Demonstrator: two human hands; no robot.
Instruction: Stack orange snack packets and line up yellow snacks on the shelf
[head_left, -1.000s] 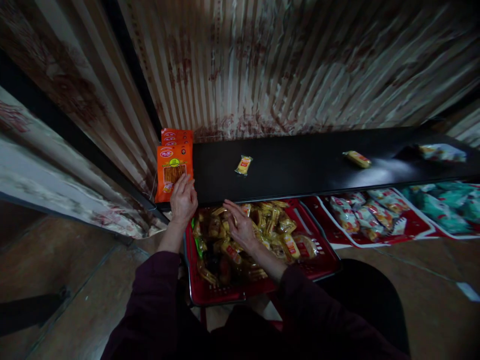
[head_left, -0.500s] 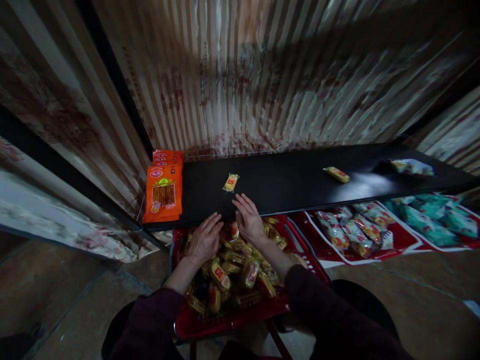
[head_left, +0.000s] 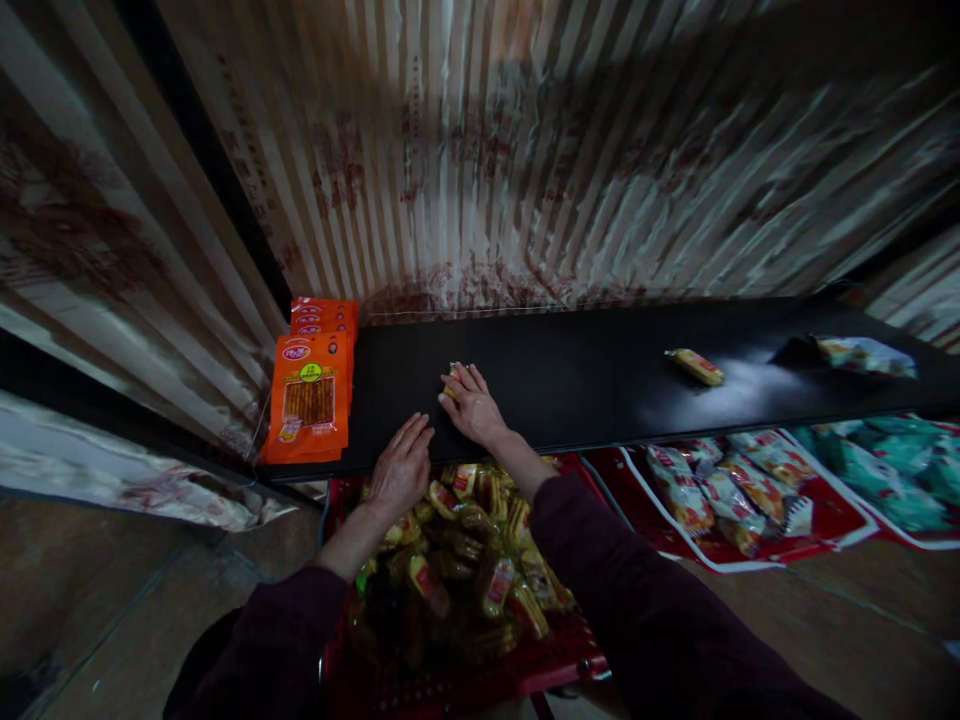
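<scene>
My right hand point(head_left: 471, 405) lies on the black shelf point(head_left: 600, 370), its fingers spread over a small yellow snack packet point(head_left: 451, 379) that peeks out beside them. My left hand point(head_left: 400, 468) rests flat, fingers together, at the shelf's front edge, holding nothing I can see. Below both hands sits a red basket point(head_left: 480, 672) heaped with yellow wrapped snacks point(head_left: 465, 540). A stack of orange snack bags point(head_left: 309, 400) lies at the shelf's left end, to the left of my left hand.
Another yellow packet point(head_left: 695, 366) and a pale wrapped packet point(head_left: 862, 355) lie further right on the shelf. Red trays of wrapped snacks point(head_left: 712, 490) and green packets point(head_left: 877, 460) sit under the shelf at the right. A striped wall rises behind.
My right hand rose from the basket onto the shelf and covered the yellow packet. My left hand left the orange bags and moved right to the shelf edge.
</scene>
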